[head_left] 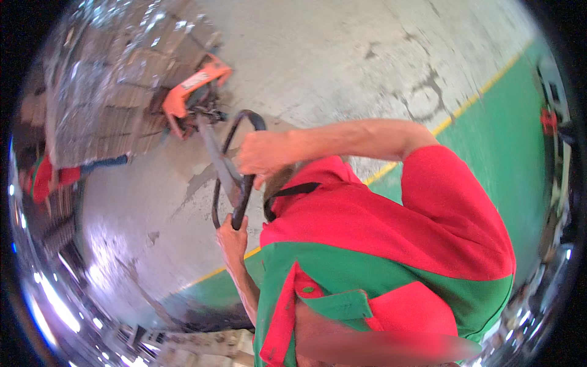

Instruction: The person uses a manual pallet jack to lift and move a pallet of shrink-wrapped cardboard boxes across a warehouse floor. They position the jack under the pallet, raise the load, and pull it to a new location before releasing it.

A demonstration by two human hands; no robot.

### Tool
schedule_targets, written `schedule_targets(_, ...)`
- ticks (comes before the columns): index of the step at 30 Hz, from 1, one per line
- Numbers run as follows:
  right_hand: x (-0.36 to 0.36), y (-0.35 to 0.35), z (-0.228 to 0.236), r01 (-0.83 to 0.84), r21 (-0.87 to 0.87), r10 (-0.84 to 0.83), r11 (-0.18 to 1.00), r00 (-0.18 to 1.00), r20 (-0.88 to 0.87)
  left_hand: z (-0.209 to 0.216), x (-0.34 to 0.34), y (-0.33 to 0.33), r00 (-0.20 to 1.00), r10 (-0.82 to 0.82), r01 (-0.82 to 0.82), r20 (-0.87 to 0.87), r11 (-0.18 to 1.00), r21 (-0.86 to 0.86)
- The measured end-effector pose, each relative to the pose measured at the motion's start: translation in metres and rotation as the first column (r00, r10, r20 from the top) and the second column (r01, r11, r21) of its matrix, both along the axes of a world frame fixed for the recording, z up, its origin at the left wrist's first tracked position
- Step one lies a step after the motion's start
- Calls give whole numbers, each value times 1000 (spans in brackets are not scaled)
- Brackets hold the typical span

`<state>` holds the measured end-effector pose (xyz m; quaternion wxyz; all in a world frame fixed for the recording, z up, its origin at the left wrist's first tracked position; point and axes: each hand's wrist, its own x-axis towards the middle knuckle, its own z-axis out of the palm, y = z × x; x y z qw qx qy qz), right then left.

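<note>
**Black loop handle gripped at both sides**

Black steel, the looped tiller handle [235, 168] of the orange pallet jack [192, 92] rises from the jack's head beside a pallet of film-wrapped cartons [116, 79]. The right hand [263, 156] is closed around the loop's upper side; the left hand [232, 235] is wrapped round its lower end. Bare grey concrete floor [342, 55] lies open beyond the jack, edged by a yellow line [471, 98] and green painted floor [513, 140].
</note>
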<state>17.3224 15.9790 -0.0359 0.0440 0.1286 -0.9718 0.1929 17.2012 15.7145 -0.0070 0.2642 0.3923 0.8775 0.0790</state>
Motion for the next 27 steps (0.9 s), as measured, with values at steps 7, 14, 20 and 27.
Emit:
schedule_targets(7, 2, 74, 63, -32, -124, 2, 992, 971, -237, 90, 8, 61, 996, 63, -60, 68, 997, -40)
schedule_targets(14, -68, 150, 147, -120, -162, 57, 980, 936, -347, 172, -30, 77, 981, 163, -146, -106, 978, 150)
schedule_targets(20, -215, 214, 195, -128, -219, -13, 967, 839, -545, 196, -149, 114, 858, 443, -237, -258, 788, 568)
schedule_targets(27, -356, 270, 207, -3, -294, -177, 956, 793, -582, 205, -220, 179, 722, 601, -255, -342, 691, 677)
